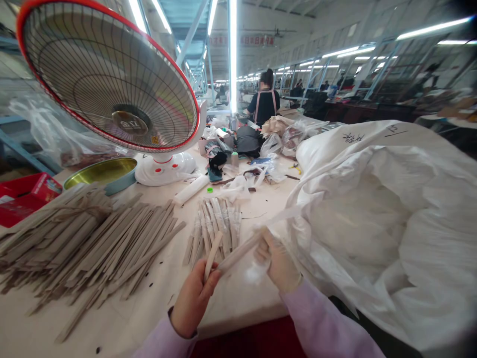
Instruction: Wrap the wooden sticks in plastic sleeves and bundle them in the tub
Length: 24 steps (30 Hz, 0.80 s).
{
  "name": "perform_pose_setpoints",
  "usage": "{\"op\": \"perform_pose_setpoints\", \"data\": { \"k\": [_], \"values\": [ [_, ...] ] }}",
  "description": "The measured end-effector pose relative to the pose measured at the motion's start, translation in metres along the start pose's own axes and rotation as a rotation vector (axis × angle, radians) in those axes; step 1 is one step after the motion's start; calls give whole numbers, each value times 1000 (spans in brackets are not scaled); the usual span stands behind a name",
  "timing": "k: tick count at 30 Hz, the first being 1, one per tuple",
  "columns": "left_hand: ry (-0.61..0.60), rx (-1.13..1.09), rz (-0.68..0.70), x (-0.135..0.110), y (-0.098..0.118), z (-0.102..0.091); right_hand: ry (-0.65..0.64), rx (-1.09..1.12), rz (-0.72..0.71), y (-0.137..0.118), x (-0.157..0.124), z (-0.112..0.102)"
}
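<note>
Near the front edge of the table, my left hand (196, 296) is closed around a flat beige strip (213, 253), pinched between thumb and fingers. A second, longer strip (240, 252), which looks covered in clear plastic, slants up from there to my right hand (278, 261). The right fingers are curled around its far end, and some plastic hangs blurred beneath them. Just beyond the hands lies a small pile of strips in clear plastic (219, 219). Many loose beige strips (126, 248) spread to the left, beside a tied bundle (70, 228).
A large white sack (417, 149) gapes at the right. A red-rimmed fan (164, 174) stands at the back left, near a gold-lined bowl (121, 181) and a red box (28, 196). Plastic bags (242, 184) clutter the back. A person (264, 102) is farther off.
</note>
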<state>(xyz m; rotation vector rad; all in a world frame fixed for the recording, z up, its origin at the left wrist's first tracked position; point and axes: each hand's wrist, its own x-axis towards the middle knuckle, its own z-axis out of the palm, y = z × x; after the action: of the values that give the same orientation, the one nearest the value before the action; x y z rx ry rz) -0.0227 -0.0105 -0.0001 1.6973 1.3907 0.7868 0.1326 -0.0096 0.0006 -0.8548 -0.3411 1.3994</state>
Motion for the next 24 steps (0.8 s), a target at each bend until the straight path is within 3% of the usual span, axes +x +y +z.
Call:
{"op": "perform_pose_setpoints", "data": {
  "k": [1,5,10,14,19,24],
  "values": [
    [13,10,3,0,0,1,52,40,-10,0,-1,2],
    [90,16,8,1,-1,7,-37,3,155,10,-8,8],
    [34,25,9,-5,0,7,22,72,10,11,-5,1],
    [158,5,11,-4,-1,13,17,66,122,20,-6,3],
    [27,-27,-6,-2,-6,16,32,65,91,25,0,-3],
    [84,-123,-51,13,-8,19,-20,20,129,16,2,-7]
  ]
}}
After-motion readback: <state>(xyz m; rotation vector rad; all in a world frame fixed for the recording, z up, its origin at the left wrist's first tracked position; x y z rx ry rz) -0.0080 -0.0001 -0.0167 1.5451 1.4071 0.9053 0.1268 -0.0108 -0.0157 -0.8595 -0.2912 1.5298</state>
